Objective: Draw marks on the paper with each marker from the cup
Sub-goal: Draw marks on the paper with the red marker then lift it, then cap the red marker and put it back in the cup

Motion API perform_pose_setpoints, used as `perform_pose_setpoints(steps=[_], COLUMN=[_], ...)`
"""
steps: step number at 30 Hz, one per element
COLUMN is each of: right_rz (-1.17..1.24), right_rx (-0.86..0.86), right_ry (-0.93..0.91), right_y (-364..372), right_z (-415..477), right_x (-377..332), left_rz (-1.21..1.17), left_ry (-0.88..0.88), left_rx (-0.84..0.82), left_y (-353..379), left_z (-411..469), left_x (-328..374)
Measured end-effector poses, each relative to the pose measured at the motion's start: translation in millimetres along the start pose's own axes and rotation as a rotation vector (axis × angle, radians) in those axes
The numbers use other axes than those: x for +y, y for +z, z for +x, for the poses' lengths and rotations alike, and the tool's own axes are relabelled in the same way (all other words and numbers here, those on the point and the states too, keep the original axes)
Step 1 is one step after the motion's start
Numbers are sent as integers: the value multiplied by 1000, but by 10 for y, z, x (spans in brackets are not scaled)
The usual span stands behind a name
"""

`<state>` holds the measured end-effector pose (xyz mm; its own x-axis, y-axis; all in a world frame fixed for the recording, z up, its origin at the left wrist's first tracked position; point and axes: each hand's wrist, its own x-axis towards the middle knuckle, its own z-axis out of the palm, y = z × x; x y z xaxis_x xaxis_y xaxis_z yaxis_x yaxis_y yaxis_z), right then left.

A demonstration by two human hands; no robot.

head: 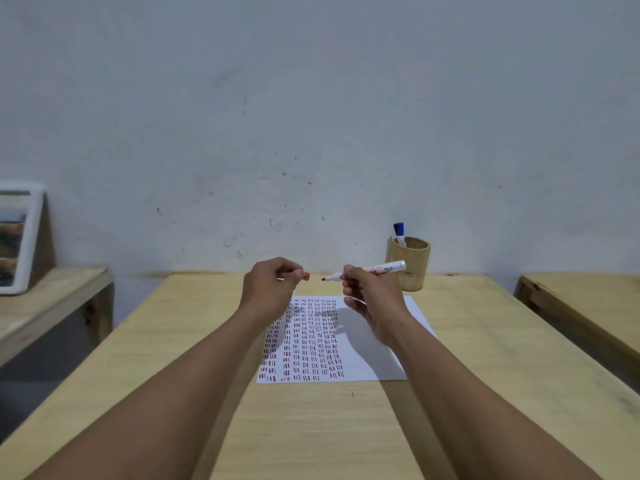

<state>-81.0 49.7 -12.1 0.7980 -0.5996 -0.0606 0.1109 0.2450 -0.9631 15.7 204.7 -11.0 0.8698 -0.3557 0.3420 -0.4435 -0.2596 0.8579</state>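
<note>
A white paper [374,362] lies on the wooden table, its left half filled with columns of short red and dark blue dashes. My right hand [370,299] holds an uncapped red marker [381,269] level above the paper's far edge, tip pointing left. My left hand [268,289] is closed on the marker's red cap [306,276], a small gap away from the tip. A wooden cup [414,263] stands at the back right of the table with a blue-capped marker [399,233] and a darker one upright in it.
The table [311,427] ends at a grey wall just behind the cup. A lower wooden bench [45,306] at the left carries a white-framed object [20,237]. Another wooden surface [588,306] lies at the right, across a gap.
</note>
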Motion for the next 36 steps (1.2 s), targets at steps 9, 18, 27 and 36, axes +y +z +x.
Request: perform_pose_setpoints(steps=[9, 18, 27, 36], right_rz=[60, 174, 280, -596], right_rx=[-34, -42, 235, 73], right_ry=[-38, 1, -140, -264], right_y=[-37, -130, -47, -417], right_z=[-82, -122, -25, 78], right_x=[-174, -275, -341, -627], left_rz=[-226, -369, -213, -80], left_ry=[-116, -173, -9, 98], left_rx=[-83, -109, 16, 58], left_y=[172, 293, 501, 659], left_z=[-63, -116, -101, 131], left_x=[297, 519, 749, 1048])
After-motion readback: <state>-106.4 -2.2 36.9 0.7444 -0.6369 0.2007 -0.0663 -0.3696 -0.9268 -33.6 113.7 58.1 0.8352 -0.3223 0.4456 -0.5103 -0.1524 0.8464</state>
